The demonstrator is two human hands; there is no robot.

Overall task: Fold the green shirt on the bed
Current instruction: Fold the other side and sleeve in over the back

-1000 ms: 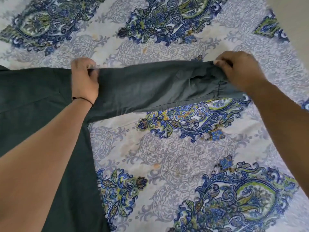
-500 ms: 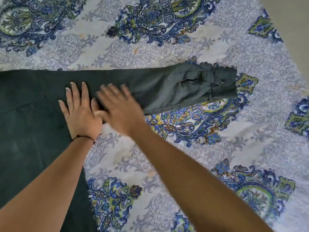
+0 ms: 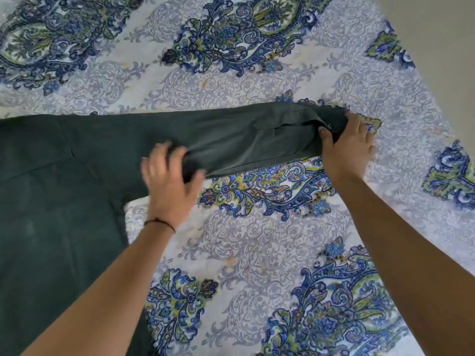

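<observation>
At the right of the frame, the fingers (image 3: 324, 131) of our right hand (image 3: 347, 147) are clamped on the cuff (image 3: 334, 119): the thumb presses onto the dark cloth from the near side while the other fingers lie along its far edge. Toward the middle of the frame, the fingers (image 3: 164, 152) of our left hand (image 3: 171, 181) are spread apart and curled over the sleeve (image 3: 231, 140) near where it joins the body; the hand is blurred, so we cannot tell whether it grips a bunch of cloth or only presses it down. A thin dark band (image 3: 160, 223) circles that wrist.

Between our two hands the sleeve runs straight across the middle of the frame, mostly flat, with a slit and a button near the cuff. The body of the green shirt (image 3: 51, 201) fills the left side of the frame and runs off the left and lower edges, lying open and smooth on the bed (image 3: 257, 240), whose blue and green paisley cover shows everywhere else.

We judge that the task is at an early stage. The shirt seems laid out and this sleeve drawn straight, but no fold shows anywhere we can see. Left to do, as we read it: bring this sleeve over onto the body, deal with the far side, which is out of view, and then fold the body down into a compact shape.
</observation>
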